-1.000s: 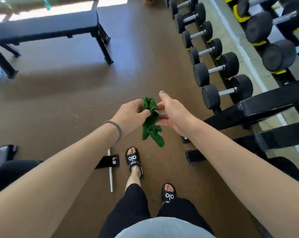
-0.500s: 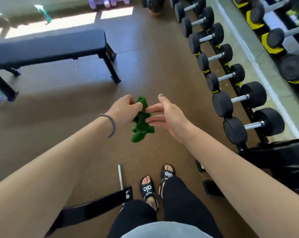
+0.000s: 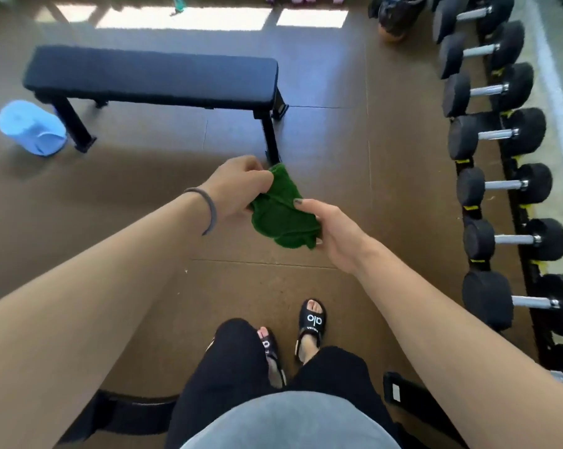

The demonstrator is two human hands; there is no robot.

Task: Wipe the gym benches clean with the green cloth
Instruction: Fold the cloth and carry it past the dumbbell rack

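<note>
- My left hand has its fingers curled around the upper end of the green cloth, gripping it.
- My right hand pinches the lower end of the same cloth, thumb on top and the other fingers tucked beneath.
- The cloth is bunched and stretched slantwise between both hands, held in the air above the brown floor, touching nothing else.
- A grey hair tie sits around my left wrist.
- Beyond my hands stands the black padded gym bench, the desk I am to wipe; its near leg shows just above the cloth in the head view, and the cloth is apart from the pad.
- A light blue bucket lies tilted on the floor beside the bench's left end.
- A row of black dumbbells runs along a rack on my right, well apart from the bench.
- Below, my feet in black sandals stand on the floor.
- Sunlit patches fall on the floor behind the bench.
</note>
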